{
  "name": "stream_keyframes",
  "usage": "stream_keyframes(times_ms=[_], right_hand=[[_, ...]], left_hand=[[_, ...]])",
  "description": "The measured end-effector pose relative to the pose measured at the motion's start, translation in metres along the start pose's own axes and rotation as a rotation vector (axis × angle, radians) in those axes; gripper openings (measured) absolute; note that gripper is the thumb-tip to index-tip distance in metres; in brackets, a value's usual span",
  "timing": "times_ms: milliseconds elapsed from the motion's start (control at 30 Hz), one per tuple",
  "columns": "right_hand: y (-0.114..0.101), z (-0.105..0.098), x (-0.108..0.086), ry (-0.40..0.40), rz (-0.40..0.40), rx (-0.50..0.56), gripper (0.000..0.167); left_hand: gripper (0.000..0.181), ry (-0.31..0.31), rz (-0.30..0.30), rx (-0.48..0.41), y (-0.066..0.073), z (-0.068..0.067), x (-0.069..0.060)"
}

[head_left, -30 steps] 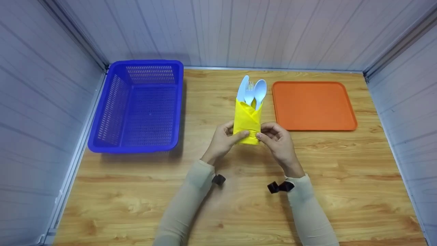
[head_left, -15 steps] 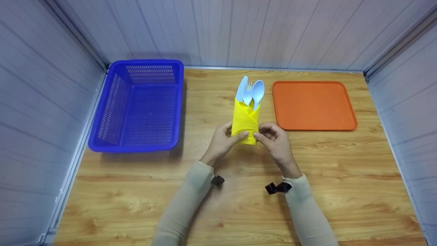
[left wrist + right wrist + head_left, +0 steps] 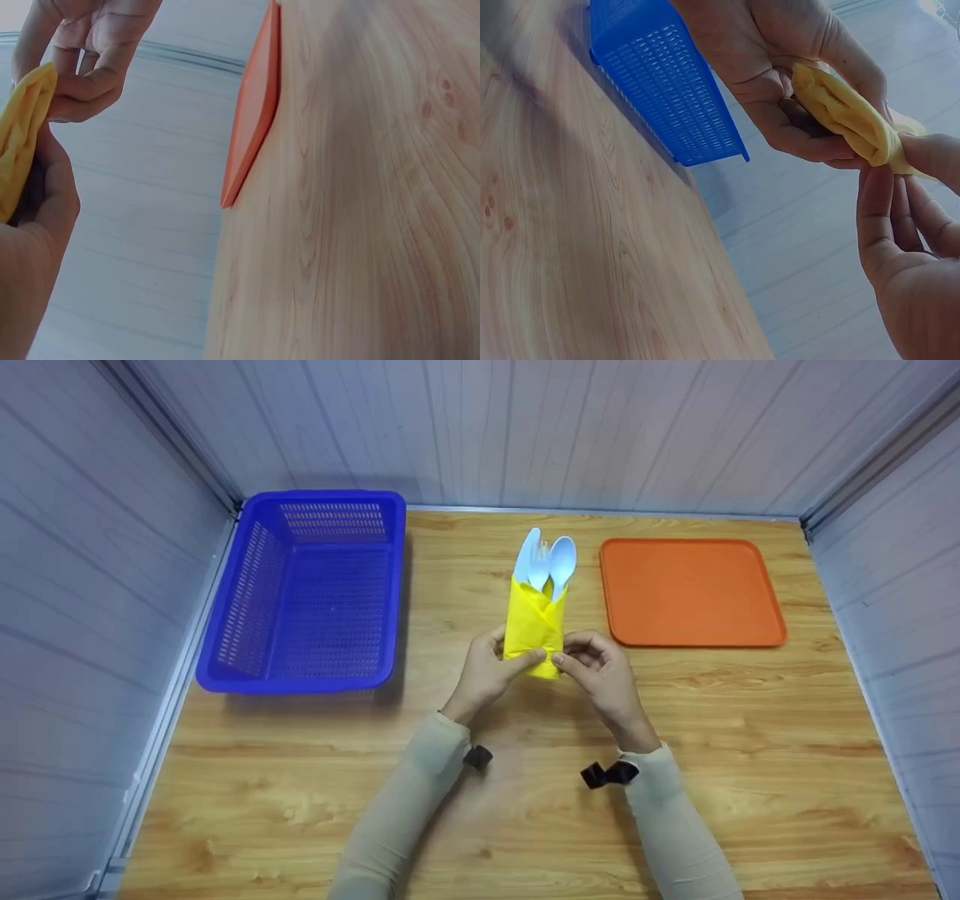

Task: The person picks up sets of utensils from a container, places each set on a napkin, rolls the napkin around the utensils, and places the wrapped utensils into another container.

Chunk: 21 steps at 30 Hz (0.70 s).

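A yellow napkin (image 3: 534,626) is folded into a pouch round a pale blue knife (image 3: 527,556), fork (image 3: 539,568) and spoon (image 3: 562,561), whose upper ends stick out of its top. My left hand (image 3: 484,671) grips the pouch's lower left side, thumb across the front and fingers behind. At the lower right edge my right hand (image 3: 604,679) pinches the napkin between thumb and fingers. Both wrist views show the pouch's folded bottom end held above the table; the cutlery is hidden there.
A blue perforated basket (image 3: 300,687) stands at the back left of the wooden table (image 3: 495,825). The orange tray (image 3: 694,592) lies flat at the back right. Panelled walls (image 3: 525,435) close off the back and both sides.
The wrapped cutlery has shifted slightly left in the head view, with my right hand moving left along with it. My left hand has barely moved. Both hands keep their hold.
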State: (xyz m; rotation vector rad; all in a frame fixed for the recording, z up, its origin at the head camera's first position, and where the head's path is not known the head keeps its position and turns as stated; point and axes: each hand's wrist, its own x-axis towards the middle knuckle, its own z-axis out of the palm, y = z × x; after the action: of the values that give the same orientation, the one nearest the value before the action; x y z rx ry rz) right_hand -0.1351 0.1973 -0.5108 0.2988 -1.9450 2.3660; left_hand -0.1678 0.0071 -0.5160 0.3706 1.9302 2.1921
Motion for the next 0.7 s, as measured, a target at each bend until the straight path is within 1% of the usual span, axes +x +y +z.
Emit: stream_keyframes(times_ms=[100,167,267,333,400,500,533,600,700], right_hand=[[-0.001,0.001,0.000,-0.025,-0.011,0.000,0.024],[-0.003,0.000,0.000,-0.033,-0.022,0.020,0.025],[-0.006,-0.003,-0.001,-0.024,-0.036,0.048,0.024],[-0.008,-0.005,-0.001,-0.020,-0.035,0.063,0.025],[-0.008,-0.007,-0.002,-0.017,-0.029,0.060,0.025],[-0.007,-0.010,-0.003,-0.010,-0.021,0.054,0.026],[-0.007,-0.011,-0.004,-0.007,-0.020,0.050,0.026],[-0.006,-0.013,-0.005,-0.003,-0.019,0.045,0.026],[-0.004,-0.015,-0.005,-0.007,-0.021,0.044,0.025]], left_hand=[[0.044,0.015,-0.019,0.010,0.007,-0.003,-0.002],[0.044,0.016,-0.036,0.013,0.016,-0.006,-0.003],[0.043,0.028,-0.053,0.028,0.035,-0.014,-0.001],[0.041,0.056,-0.052,0.051,0.050,-0.026,0.001],[0.039,0.101,-0.052,0.093,0.066,-0.042,0.004],[0.036,0.162,-0.077,0.147,0.088,-0.072,0.008],[0.036,0.179,-0.094,0.166,0.095,-0.083,0.011],[0.036,0.203,-0.138,0.177,0.106,-0.106,0.017],[0.039,0.230,-0.215,0.202,0.117,-0.139,0.029]])
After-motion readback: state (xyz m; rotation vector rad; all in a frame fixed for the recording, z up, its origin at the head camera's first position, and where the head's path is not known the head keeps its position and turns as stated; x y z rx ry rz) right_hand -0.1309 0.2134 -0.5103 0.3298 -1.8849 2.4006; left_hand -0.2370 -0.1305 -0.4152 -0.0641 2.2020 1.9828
